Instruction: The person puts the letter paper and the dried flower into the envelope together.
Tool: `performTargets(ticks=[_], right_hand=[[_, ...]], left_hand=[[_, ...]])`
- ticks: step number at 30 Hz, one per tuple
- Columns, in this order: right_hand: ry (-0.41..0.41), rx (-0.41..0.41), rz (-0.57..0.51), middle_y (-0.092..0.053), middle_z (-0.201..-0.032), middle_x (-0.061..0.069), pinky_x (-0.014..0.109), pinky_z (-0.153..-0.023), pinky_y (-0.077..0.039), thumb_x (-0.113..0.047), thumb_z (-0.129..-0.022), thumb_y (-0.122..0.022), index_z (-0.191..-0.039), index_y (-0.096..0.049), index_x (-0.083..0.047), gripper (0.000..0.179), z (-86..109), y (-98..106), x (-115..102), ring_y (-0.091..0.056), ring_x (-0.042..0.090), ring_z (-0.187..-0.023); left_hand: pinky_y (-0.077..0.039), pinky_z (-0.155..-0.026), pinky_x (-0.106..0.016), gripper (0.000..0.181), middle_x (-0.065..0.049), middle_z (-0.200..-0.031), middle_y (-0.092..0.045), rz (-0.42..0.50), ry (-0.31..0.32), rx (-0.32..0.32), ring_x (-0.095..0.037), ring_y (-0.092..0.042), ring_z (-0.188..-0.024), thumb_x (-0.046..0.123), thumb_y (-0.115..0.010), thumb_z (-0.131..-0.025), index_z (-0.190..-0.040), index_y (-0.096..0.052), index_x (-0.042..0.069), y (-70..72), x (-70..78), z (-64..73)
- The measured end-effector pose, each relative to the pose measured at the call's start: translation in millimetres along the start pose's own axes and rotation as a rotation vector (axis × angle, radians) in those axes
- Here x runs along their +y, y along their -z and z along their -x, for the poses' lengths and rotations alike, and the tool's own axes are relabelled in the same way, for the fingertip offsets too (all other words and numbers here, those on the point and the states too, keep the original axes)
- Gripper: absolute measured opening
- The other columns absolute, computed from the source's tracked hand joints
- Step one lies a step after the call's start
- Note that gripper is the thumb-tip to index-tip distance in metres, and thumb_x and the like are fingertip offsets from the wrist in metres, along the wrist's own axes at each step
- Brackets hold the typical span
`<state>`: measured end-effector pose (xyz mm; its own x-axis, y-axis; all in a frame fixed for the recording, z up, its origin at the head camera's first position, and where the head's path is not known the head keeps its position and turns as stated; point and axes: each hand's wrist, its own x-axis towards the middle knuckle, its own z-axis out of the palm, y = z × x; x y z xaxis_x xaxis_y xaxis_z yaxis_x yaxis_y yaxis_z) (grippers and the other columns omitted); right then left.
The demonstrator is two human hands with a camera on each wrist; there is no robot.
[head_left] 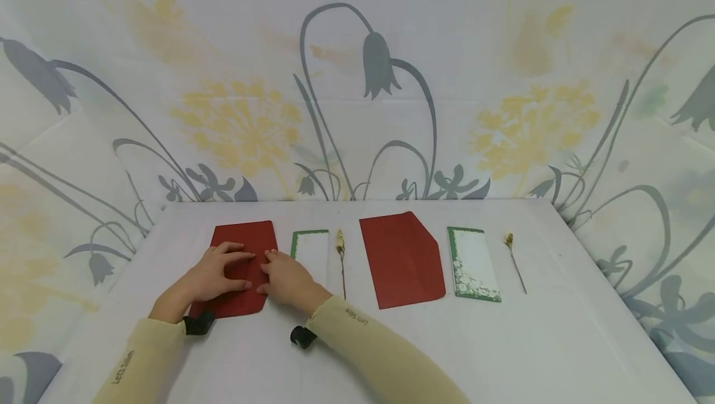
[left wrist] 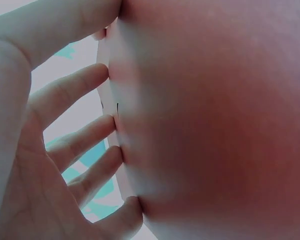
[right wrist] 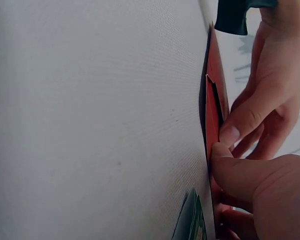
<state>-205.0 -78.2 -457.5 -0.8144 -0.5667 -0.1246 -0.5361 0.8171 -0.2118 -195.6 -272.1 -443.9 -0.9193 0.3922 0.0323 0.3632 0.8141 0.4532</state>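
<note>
A red paper envelope (head_left: 240, 234) lies at the left of the white table, under both hands. My left hand (head_left: 215, 270) rests on its left part with fingers spread; in the left wrist view the fingertips touch the red surface. My right hand (head_left: 290, 280) reaches over its right part, thumb and fingers touching the paper near the other hand. From the right wrist, the red envelope (right wrist: 213, 110) appears nearly edge-on, with one layer standing slightly apart near the left thumb. Just right of it, a green-bordered white card (head_left: 314, 246) is partly covered by my right hand.
A dried flower (head_left: 341, 246) stands out beside that card. Farther right lie a second red envelope (head_left: 402, 261), another green-bordered card (head_left: 475, 264) and another dried flower (head_left: 514, 255). Flower-patterned cloth (head_left: 357, 112) rises behind the white table (head_left: 558, 342). Black devices sit at both wrists.
</note>
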Motion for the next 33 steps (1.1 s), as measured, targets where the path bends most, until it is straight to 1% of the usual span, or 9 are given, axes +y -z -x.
performTargets(ticks=[6,11,16,21,26,29,33], right_hand=[[0.015,-0.018,-0.031,-0.039,-0.155,0.003,0.021,-0.112,-0.028,-0.041,-0.095,-0.066,-0.140,-0.059,-0.022,0.050,3.7,3.6,-3.6,-0.029,0.012,-0.146],[0.014,-0.016,-0.016,-0.040,-0.155,0.003,0.021,-0.112,-0.029,-0.042,-0.095,-0.066,-0.140,-0.059,-0.023,0.049,5.8,6.5,-4.7,-0.029,0.012,-0.145],[0.011,-0.012,-0.022,-0.040,-0.155,0.002,0.021,-0.111,-0.030,-0.042,-0.094,-0.067,-0.139,-0.059,-0.024,0.049,7.1,8.2,-3.9,-0.030,0.011,-0.145],[0.009,-0.006,-0.037,-0.041,-0.154,0.002,0.021,-0.111,-0.030,-0.041,-0.094,-0.067,-0.139,-0.060,-0.023,0.049,7.3,7.6,-2.3,-0.030,0.011,-0.145],[0.009,-0.010,-0.042,-0.040,-0.155,0.002,0.022,-0.111,-0.030,-0.041,-0.094,-0.067,-0.139,-0.060,-0.023,0.049,6.6,6.6,-1.3,-0.029,0.011,-0.145],[0.010,-0.010,-0.044,-0.040,-0.155,0.003,0.022,-0.111,-0.030,-0.041,-0.095,-0.067,-0.139,-0.059,-0.023,0.049,6.5,6.4,-0.9,-0.029,0.012,-0.145],[0.011,-0.003,-0.052,-0.041,-0.154,0.003,0.022,-0.111,-0.030,-0.040,-0.094,-0.067,-0.139,-0.060,-0.022,0.048,6.4,5.5,-0.4,-0.030,0.012,-0.145]], left_hand=[[-0.045,-0.090,-0.065,0.054,-0.026,-0.137,-0.048,-0.034,0.002,0.006,-0.049,-0.041,-0.122,0.027,-0.082,-0.080,-0.127,-0.065,0.006,-1.0,-0.6,2.0],[-0.045,-0.088,-0.067,0.052,-0.026,-0.137,-0.047,-0.062,0.010,0.017,-0.049,-0.041,-0.123,0.025,-0.081,-0.081,-0.127,-0.065,0.006,-0.6,0.9,2.4],[-0.044,-0.088,-0.069,0.051,-0.027,-0.141,-0.043,-0.068,0.028,0.024,-0.050,-0.035,-0.127,0.023,-0.079,-0.082,-0.128,-0.064,0.006,0.4,3.0,2.8],[-0.042,-0.090,-0.071,0.048,-0.027,-0.146,-0.037,-0.064,0.033,0.031,-0.051,-0.028,-0.130,0.020,-0.075,-0.083,-0.128,-0.065,0.007,0.5,5.8,2.8],[-0.039,-0.092,-0.073,0.042,-0.027,-0.148,-0.034,-0.068,0.036,0.029,-0.054,-0.025,-0.131,0.017,-0.072,-0.083,-0.125,-0.067,0.009,-0.3,6.7,1.2],[-0.038,-0.092,-0.074,0.039,-0.027,-0.149,-0.033,-0.078,0.041,0.022,-0.055,-0.024,-0.132,0.018,-0.071,-0.083,-0.121,-0.066,0.012,-1.0,6.1,-1.0],[-0.043,-0.085,-0.073,0.035,-0.027,-0.148,-0.035,-0.096,0.049,0.024,-0.055,-0.028,-0.130,0.022,-0.074,-0.082,-0.114,-0.063,0.016,-1.8,5.4,-4.3]])
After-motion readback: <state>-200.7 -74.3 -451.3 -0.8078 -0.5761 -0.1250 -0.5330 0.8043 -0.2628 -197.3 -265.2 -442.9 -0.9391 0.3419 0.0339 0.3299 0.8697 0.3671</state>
